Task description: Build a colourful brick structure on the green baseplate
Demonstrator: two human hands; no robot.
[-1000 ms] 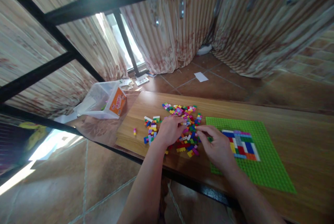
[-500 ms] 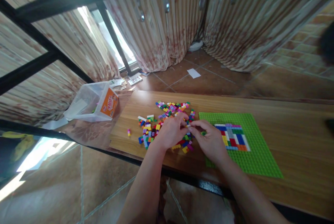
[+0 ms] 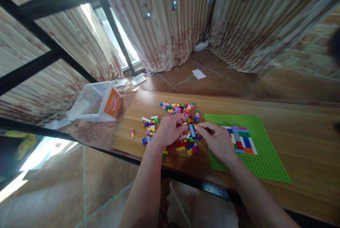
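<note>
Two bare hands over a heap of small multicoloured plastic bricks (image 3: 177, 125)
Left hand (image 3: 167, 130) and right hand (image 3: 217, 139) rest on heap, fingertips near-meeting; grasp unclear; flat green studded baseplate (image 3: 262, 160) under right wrist.

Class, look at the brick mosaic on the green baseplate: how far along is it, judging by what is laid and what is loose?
Done: a small multicoloured patch of bricks sits on the green baseplate. In hand: the left hand and right hand are both at the loose brick pile, fingers curled; whether either holds a brick cannot be told. Left: most of the baseplate shows bare studs, and many bricks lie loose on the wooden table.
</note>
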